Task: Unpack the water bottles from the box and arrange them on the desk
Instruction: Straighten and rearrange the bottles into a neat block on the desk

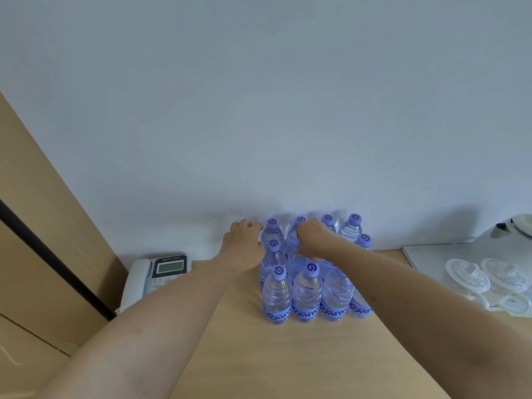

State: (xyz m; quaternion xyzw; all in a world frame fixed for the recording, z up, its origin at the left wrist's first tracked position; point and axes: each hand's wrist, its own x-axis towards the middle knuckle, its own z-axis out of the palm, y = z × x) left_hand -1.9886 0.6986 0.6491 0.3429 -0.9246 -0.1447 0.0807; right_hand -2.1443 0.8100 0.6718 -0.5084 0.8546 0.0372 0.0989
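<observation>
A pale wall (pixel 259 96) fills the upper view, and below it a light wooden tabletop (pixel 244 355) runs toward the camera. A tan cabinet panel (pixel 43 240) with a dark strip stands at the left. Two bare forearms reach forward from the near corners. On the tabletop against the wall stands a block of water bottles (pixel 309 272), upright and touching in rows, with clear bodies, purple caps and blue labels; the front row is nearest the camera. At the right lies a white tray (pixel 426 254) holding clear lidded cups (pixel 483 276), with a white kettle (pixel 512 228) behind them at the frame edge. A white phone (pixel 157 273) with a small screen sits at the left, partly behind the left forearm. The left hand (pixel 244 243) rests against the left side of the block, its fingers curled around the back-left bottle, though how tightly they close cannot be told. The right hand (pixel 313 237) is over the middle of the block, fingers bunched together on the top of a bottle in the second row.
</observation>
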